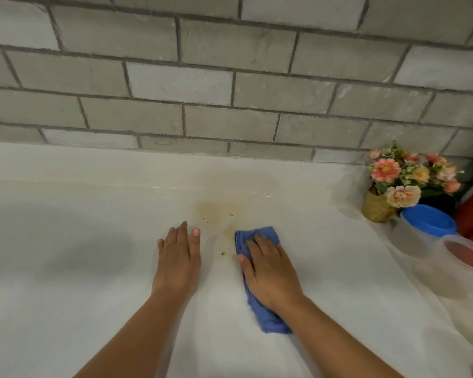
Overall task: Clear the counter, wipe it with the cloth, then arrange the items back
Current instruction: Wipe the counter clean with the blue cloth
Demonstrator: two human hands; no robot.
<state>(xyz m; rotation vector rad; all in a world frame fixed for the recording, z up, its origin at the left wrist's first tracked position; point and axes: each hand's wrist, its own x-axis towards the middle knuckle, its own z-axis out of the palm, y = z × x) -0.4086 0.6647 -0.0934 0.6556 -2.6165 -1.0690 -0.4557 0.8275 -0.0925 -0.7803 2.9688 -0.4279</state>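
Wiping step: the right hand presses flat, fingers straight, on the blue cloth at the counter's near centre, the left hand rests open beside it, and the next stroke should carry the cloth left and far over the brown stain.

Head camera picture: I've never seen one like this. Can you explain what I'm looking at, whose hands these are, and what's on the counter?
No machine here: one camera worn on a person's head looks down at their own bare hands. The left hand rests flat on the white counter. The right hand presses a blue cloth flat, beside a brownish stain. At the right stand flowers, a blue-lidded tub and a clear tub. Neither hand grips anything. Behind is a tiled wall.
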